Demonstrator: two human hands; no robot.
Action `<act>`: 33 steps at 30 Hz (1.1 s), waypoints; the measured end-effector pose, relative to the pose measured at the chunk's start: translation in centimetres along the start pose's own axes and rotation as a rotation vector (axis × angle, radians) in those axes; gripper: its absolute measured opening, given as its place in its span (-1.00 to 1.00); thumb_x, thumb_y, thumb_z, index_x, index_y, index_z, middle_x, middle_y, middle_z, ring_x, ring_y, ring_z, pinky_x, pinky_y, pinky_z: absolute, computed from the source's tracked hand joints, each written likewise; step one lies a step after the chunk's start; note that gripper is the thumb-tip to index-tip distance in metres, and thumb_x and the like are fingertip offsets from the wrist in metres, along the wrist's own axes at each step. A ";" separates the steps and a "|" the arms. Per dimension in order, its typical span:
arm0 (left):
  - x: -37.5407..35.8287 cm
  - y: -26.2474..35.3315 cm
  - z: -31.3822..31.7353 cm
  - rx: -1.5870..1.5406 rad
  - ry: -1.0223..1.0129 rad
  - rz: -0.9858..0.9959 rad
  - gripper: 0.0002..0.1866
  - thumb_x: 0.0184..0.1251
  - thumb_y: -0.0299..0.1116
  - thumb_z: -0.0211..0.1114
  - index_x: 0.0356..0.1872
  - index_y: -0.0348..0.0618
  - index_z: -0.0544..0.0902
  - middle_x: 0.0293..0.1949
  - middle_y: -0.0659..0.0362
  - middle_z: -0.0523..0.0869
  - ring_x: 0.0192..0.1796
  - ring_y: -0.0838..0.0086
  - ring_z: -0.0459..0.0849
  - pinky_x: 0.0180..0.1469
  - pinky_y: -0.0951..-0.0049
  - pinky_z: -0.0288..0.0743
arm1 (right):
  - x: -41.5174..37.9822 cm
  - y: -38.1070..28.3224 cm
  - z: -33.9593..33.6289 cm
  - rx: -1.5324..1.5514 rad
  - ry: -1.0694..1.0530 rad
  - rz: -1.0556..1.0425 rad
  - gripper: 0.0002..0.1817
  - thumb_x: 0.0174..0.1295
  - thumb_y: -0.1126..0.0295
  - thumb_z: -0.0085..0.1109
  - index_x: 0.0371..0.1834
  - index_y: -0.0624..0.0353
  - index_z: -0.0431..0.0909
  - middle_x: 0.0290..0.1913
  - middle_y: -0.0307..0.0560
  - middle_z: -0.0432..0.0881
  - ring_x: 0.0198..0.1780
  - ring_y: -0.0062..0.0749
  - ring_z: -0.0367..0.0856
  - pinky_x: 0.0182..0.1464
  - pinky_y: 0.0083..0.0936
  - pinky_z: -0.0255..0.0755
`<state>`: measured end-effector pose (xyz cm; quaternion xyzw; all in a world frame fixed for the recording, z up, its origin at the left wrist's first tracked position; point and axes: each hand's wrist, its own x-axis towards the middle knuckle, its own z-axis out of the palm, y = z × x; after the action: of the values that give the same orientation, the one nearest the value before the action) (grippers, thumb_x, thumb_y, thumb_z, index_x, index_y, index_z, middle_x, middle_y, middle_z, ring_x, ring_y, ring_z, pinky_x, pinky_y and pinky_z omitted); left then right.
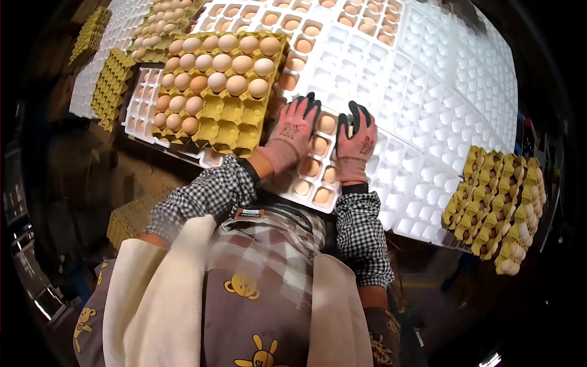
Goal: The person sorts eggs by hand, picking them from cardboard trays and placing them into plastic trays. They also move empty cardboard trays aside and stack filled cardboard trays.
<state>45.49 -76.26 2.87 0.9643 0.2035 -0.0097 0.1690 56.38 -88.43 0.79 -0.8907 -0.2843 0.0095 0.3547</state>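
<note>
Between my hands is a white egg tray with brown eggs in its cells, close to my waist. My left hand, in a pink glove with black fingertips, reaches along the tray's left side, its fingers close together by the far left corner. On the right side, my right hand, gloved alike, bends its fingers over the far right corner. Something pale shows between its thumb and fingers, too little to name. Both hands appear to grip the tray; the fingers' undersides are hidden.
A yellow pulp tray of eggs lies left of my left hand, with several bare cells. White trays cover the table, some holding eggs. A stack of yellow trays stands at the right edge. More yellow trays are at the left.
</note>
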 end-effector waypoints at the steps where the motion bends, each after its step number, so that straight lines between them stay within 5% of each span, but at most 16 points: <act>1: -0.8 0.7 -1.2 0.018 0.009 -0.008 -0.30 0.13 -0.32 0.33 0.34 -0.23 0.36 0.39 -0.16 0.33 0.45 0.03 0.28 0.47 0.04 0.14 | -0.3 -0.2 0.0 -0.183 -0.069 -0.014 -0.38 0.14 0.20 0.30 0.35 -0.17 0.45 0.35 -0.13 0.37 0.35 -0.09 0.30 0.36 -0.05 0.12; 4: -3.5 -0.4 -6.4 -0.373 0.165 0.256 -0.49 0.01 -0.43 0.35 0.11 -0.10 0.62 0.15 -0.09 0.60 0.22 -0.01 0.55 0.31 0.13 0.40 | -1.4 0.9 1.2 -0.414 -0.217 -0.119 -0.30 0.12 0.23 0.29 0.42 -0.21 0.38 0.40 -0.12 0.30 0.43 -0.07 0.17 0.39 0.06 -0.02; 7: -4.4 -7.1 -11.9 -0.103 0.496 -0.075 -0.46 -0.05 -0.28 0.45 0.09 0.01 0.63 0.07 0.00 0.61 0.15 0.09 0.55 0.28 0.11 0.38 | -0.4 -1.2 -0.5 0.071 -0.040 0.033 -0.33 0.10 0.31 0.36 0.35 0.09 0.42 0.28 0.04 0.40 0.34 0.03 0.31 0.37 -0.02 0.16; 9: -2.7 -10.5 -13.4 0.337 0.343 -0.031 -0.39 -0.05 -0.25 0.49 0.15 0.03 0.58 0.03 0.02 0.61 0.11 0.11 0.55 0.22 0.14 0.37 | 1.2 -7.6 -1.4 0.497 -0.110 0.039 -0.33 0.06 0.31 0.43 0.29 0.21 0.45 0.23 0.09 0.44 0.23 0.09 0.43 0.30 -0.09 0.30; 13: -2.3 -14.5 -15.4 -0.152 0.245 -0.057 -0.38 -0.01 -0.39 0.51 0.17 -0.14 0.52 0.13 -0.01 0.54 0.17 0.17 0.55 0.30 0.14 0.38 | 3.8 -15.5 1.9 -0.063 -0.443 -0.501 -0.36 -0.08 0.21 0.49 0.18 -0.08 0.58 0.17 0.02 0.52 0.22 -0.03 0.45 0.30 -0.24 0.29; 15: -2.6 -16.3 -14.9 -1.209 0.359 -0.195 -0.53 0.11 -0.44 0.43 0.09 -0.21 0.55 0.02 0.00 0.60 0.09 0.24 0.61 0.14 0.33 0.48 | 4.8 -15.2 3.2 0.071 -0.482 -0.350 -0.48 0.06 0.21 0.41 0.14 0.02 0.59 0.12 -0.06 0.57 0.17 -0.19 0.50 0.26 -0.30 0.33; 17: -1.9 -17.4 -14.7 -1.021 0.448 -0.057 -0.54 0.10 -0.49 0.42 0.09 -0.18 0.56 0.05 0.02 0.61 0.07 0.24 0.63 0.12 0.39 0.50 | 4.3 -13.9 3.8 0.966 -0.526 0.196 -0.58 0.21 0.24 0.30 0.10 0.17 0.59 0.03 -0.15 0.60 0.05 -0.40 0.54 0.18 -0.42 0.39; 18: -1.5 -16.0 -17.0 -0.451 0.470 0.079 -0.59 0.09 -0.48 0.40 0.03 -0.09 0.60 0.02 0.06 0.61 0.00 0.23 0.66 0.03 0.36 0.58 | 4.8 -13.1 3.9 1.321 -0.494 0.367 -0.67 0.29 0.37 0.18 0.04 0.35 0.56 -0.03 -0.15 0.60 -0.10 -0.49 0.58 -0.02 -0.58 0.48; 19: -0.9 -14.0 -17.9 -0.332 0.312 -0.073 -0.65 0.09 -0.38 0.43 -0.05 -0.01 0.63 -0.01 0.08 0.61 -0.02 0.24 0.67 -0.08 0.27 0.63 | 5.1 -13.6 3.2 1.534 -0.484 0.424 -0.73 0.34 0.36 0.08 -0.04 0.32 0.59 -0.05 -0.12 0.62 -0.15 -0.51 0.58 -0.02 -0.57 0.49; 22: 2.8 -13.8 -15.3 0.401 0.017 0.013 -0.48 0.02 -0.15 0.50 0.04 0.00 0.58 -0.05 0.03 0.61 -0.07 0.17 0.68 -0.09 0.20 0.61 | 7.2 -15.4 1.7 0.858 -0.524 0.225 -0.74 0.15 0.44 0.29 -0.08 0.20 0.64 -0.03 -0.06 0.60 -0.03 -0.37 0.58 0.07 -0.50 0.47; 23: 3.1 -14.0 -15.6 0.396 0.026 0.014 -0.48 0.02 -0.15 0.50 0.04 0.00 0.58 -0.05 0.03 0.61 -0.07 0.17 0.68 -0.09 0.20 0.61 | 8.1 -16.8 1.7 0.461 -0.348 -0.271 -0.63 0.02 0.50 0.33 -0.02 0.13 0.63 -0.06 -0.04 0.61 -0.05 -0.23 0.62 0.03 -0.43 0.50; 25: 3.6 -14.7 -16.7 0.061 -0.032 -0.046 -0.45 0.04 -0.16 0.48 0.09 0.02 0.53 -0.01 0.01 0.59 -0.07 0.18 0.68 -0.12 0.19 0.61 | 8.5 -16.9 3.7 -0.108 -0.301 -0.487 -0.55 -0.05 0.45 0.39 0.01 0.03 0.64 -0.10 0.03 0.59 -0.05 -0.10 0.61 0.04 -0.41 0.49; 27: 4.1 -15.0 -18.2 -0.135 -0.147 -0.205 -0.38 0.07 -0.18 0.46 0.21 0.03 0.48 0.01 0.02 0.58 -0.06 0.19 0.68 -0.11 0.20 0.62 | 9.1 -15.7 4.0 -0.131 -0.313 -0.522 -0.54 0.06 0.33 0.40 0.08 0.10 0.60 -0.09 -0.03 0.62 -0.16 -0.23 0.63 -0.09 -0.49 0.53; 29: 4.2 -15.6 -18.4 -0.120 0.190 -0.029 -0.37 0.11 -0.19 0.43 0.26 0.06 0.48 0.02 -0.01 0.57 -0.08 0.17 0.68 -0.08 0.23 0.62 | 9.2 -14.4 3.2 0.793 -0.532 0.302 -0.56 0.23 0.27 0.31 0.14 0.22 0.53 -0.03 -0.08 0.59 -0.09 -0.35 0.65 -0.17 -0.54 0.56; 31: 5.9 -15.4 -18.7 0.072 0.134 -0.026 -0.38 0.12 -0.19 0.42 0.29 0.14 0.52 0.06 -0.04 0.56 -0.09 0.16 0.67 -0.04 0.24 0.62 | 10.1 -11.1 3.0 1.605 -0.674 0.623 -0.63 0.50 0.27 -0.13 0.18 0.25 0.50 0.09 -0.01 0.58 -0.15 -0.44 0.67 -0.24 -0.62 0.57; 33: 7.4 -15.0 -18.3 0.379 -0.084 0.076 -0.45 0.15 -0.20 0.40 0.24 0.17 0.58 0.11 -0.04 0.54 -0.09 0.18 0.67 -0.08 0.25 0.64 | 12.0 -13.4 1.2 1.546 -0.603 0.519 -0.65 0.47 0.32 -0.07 0.20 0.22 0.50 0.13 0.02 0.58 -0.15 -0.44 0.67 -0.24 -0.66 0.55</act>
<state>45.40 -54.43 14.69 0.9846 0.1542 -0.0814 -0.0069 59.50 -73.68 10.66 -0.3962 -0.0679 0.5161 0.7563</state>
